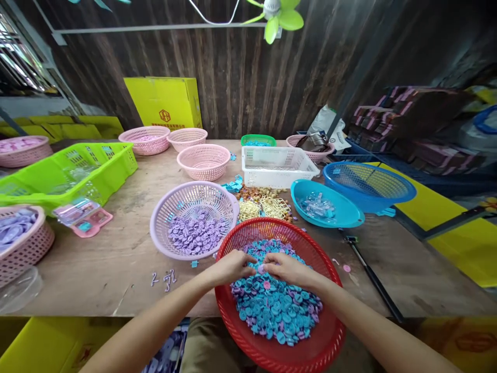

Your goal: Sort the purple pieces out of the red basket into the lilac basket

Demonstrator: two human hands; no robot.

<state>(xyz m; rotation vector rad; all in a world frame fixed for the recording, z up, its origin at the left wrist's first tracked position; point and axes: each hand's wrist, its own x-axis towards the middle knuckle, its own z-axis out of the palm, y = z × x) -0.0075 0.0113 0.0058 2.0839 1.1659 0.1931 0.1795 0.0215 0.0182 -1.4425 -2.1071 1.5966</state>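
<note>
Perhaps the nearest risk is at six o'clock, where the red basket (279, 361) reaches past the edge of the table (124, 254) above the lap; a forearm leaning on that rim could tip it and spill the turquoise and purple discs (277, 308). A loose pinch might also drop a piece back among its lookalikes.

Just beyond, a pink disc (267, 285) lies on the heap at six o'clock from the hands, close below them. The left hand (237, 267) has curled fingers; I cannot tell whether it grips anything. The right hand (282, 269), slightly apart at three o'clock from it, seems to pinch a pale lilac disc (261, 269) at its fingertips, in the gap between both hands.

Farther out, a lavender basket (156, 228) of purple discs stands at ten o'clock, a turquoise bowl (347, 211) at two, and a white basket (267, 180) at twelve.
</note>
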